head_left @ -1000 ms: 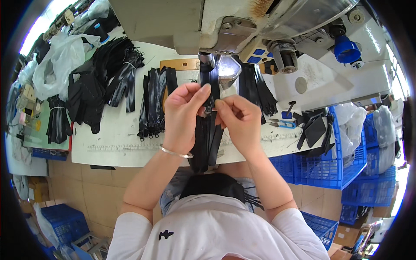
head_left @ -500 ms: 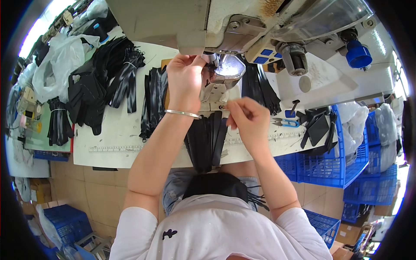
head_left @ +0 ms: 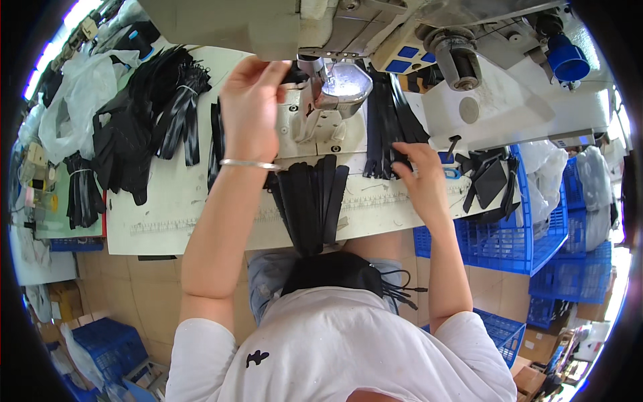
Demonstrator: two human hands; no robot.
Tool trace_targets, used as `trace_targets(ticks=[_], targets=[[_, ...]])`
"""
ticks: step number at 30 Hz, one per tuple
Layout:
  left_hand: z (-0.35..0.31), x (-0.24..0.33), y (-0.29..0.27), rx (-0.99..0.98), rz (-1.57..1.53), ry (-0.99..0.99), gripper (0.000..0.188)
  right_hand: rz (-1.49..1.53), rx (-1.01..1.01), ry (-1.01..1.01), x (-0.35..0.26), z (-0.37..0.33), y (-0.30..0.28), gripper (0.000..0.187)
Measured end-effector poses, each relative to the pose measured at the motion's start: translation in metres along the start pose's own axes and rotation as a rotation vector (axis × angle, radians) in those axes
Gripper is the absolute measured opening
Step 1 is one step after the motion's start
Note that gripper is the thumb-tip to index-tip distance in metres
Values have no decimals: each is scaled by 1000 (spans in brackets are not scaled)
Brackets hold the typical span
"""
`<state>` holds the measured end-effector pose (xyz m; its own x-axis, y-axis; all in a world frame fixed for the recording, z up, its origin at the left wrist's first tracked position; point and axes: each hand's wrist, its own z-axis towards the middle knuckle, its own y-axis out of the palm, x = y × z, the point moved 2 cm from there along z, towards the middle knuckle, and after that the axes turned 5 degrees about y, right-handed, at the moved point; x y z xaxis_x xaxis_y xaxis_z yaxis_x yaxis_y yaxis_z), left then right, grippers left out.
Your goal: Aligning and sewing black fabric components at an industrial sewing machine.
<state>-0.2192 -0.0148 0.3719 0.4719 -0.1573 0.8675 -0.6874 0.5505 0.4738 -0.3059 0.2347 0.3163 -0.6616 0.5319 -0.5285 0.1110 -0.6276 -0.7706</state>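
Note:
My left hand (head_left: 249, 110), a silver bangle at its wrist, is at the left of the sewing machine's needle area (head_left: 331, 90). Its fingers are closed on a small black piece (head_left: 295, 74), mostly hidden by the machine head. On the right, my right hand (head_left: 423, 175) has its thumb and fingers apart. Its fingertips reach the edge of a bundle of black zipper strips (head_left: 383, 130) lying beside the machine; whether they touch is hard to tell. Between my forearms, a fan of black strips (head_left: 308, 204) hangs over the table's front edge toward my lap.
Blue-handled thread snips (head_left: 453, 173) and black scraps (head_left: 492, 184) lie at the table's right, beside blue crates (head_left: 492, 254). More black zipper bundles (head_left: 181, 124) and a clear plastic bag (head_left: 84, 107) are on the left. A ruler scale (head_left: 171, 226) runs along the white table.
My right hand has moved from near the machine's front to the zipper bundle on the right, its fingers spreading. My left hand has drawn left from the needle, a black piece now showing.

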Motion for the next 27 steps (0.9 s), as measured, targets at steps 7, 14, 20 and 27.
trace_targets(ticks=[7,14,20,27], targets=[[-27,-10,-119,-106,658,-20,16,-272,-149,-49,-6,-8,13,42],[-45,-22,-150,-13,881,85,21,-375,-53,-275,-10,0,31,31],[-91,-11,-100,-69,697,177,15,16,84,-15,2,6,25,8],[-136,-64,-29,-400,-193,-784,30,1126,-173,482,-49,-61,12,42]])
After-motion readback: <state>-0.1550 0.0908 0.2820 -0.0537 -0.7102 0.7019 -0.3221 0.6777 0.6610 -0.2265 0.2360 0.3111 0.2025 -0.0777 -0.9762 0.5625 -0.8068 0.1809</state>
